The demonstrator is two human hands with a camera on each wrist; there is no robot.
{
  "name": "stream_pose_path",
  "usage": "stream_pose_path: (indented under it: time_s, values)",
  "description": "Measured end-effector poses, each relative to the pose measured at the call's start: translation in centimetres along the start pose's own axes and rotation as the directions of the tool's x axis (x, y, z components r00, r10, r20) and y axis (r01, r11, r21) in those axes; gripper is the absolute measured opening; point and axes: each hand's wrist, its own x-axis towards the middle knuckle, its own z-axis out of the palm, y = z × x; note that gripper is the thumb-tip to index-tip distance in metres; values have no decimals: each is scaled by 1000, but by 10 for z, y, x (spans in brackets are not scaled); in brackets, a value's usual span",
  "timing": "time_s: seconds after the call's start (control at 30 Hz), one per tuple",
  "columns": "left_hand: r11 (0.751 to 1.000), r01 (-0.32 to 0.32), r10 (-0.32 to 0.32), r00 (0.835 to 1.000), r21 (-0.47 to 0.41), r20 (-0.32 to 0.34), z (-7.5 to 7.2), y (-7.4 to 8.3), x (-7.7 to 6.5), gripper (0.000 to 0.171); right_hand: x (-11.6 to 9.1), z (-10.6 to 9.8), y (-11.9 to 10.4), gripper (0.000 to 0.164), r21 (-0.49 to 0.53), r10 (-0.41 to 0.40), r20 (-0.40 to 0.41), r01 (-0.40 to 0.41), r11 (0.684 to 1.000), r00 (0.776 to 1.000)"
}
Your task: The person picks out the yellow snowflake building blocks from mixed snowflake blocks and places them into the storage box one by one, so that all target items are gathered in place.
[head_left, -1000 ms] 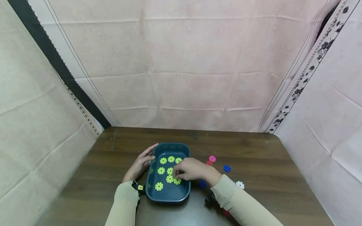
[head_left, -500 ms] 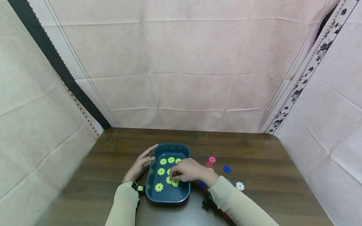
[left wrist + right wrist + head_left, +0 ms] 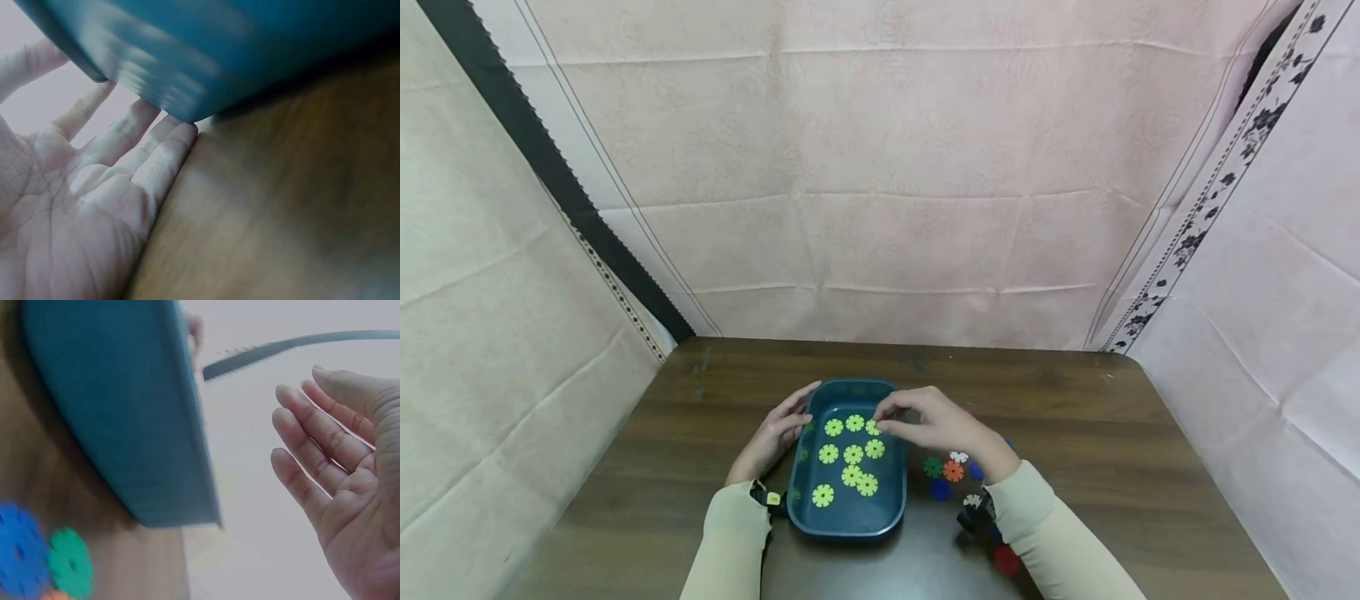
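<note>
A deep blue rectangular tray (image 3: 850,518) holds several yellow-green flower-shaped plastic discs (image 3: 822,496); two near the lower middle overlap. My left hand (image 3: 772,433) rests along the tray's left side, its thumb at the rim. In the left wrist view the extended fingertips touch the tray's outer wall (image 3: 187,69). Over the right rim hovers my right hand (image 3: 934,421), its fingertips partly covering the upper right disc in the head view. The right wrist view shows these fingers (image 3: 312,440) loosely bent and apart, with nothing between them.
Right of the tray, on the wooden table (image 3: 1060,417), lie loose discs: green (image 3: 932,467), orange (image 3: 952,472), blue (image 3: 940,489) and white (image 3: 958,457). A red disc (image 3: 1007,560) lies nearer, beside the right sleeve. Pale cloth (image 3: 887,208) hangs behind and at both sides.
My right hand has lifted from the discs and moved up and right, its fingers loosening. Discs it had covered in the tray and on the table now show. The left hand stays put.
</note>
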Motion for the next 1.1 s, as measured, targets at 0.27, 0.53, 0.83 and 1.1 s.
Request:
stream_pose_path:
  time_s: [0.27, 0.53, 0.83, 1.1]
  values:
    - [1000, -11, 11, 1000, -2, 8, 0, -1, 1, 53, -32, -34, -4, 13, -5, 87, -93, -87, 996, 992]
    - [1000, -20, 20, 1000, -9, 16, 0, -2, 1, 54, -71, -54, -7, 15, -16, 202, -191, -209, 978, 961]
    - [999, -33, 34, 999, -27, 28, 0, -4, 1, 55, -109, -59, 0, 16, -10, 287, -264, -300, 954, 921]
    - [998, -48, 50, 998, -46, 42, -1, -3, 1, 55, -136, -62, 8, 15, -12, 306, -279, -322, 947, 910]
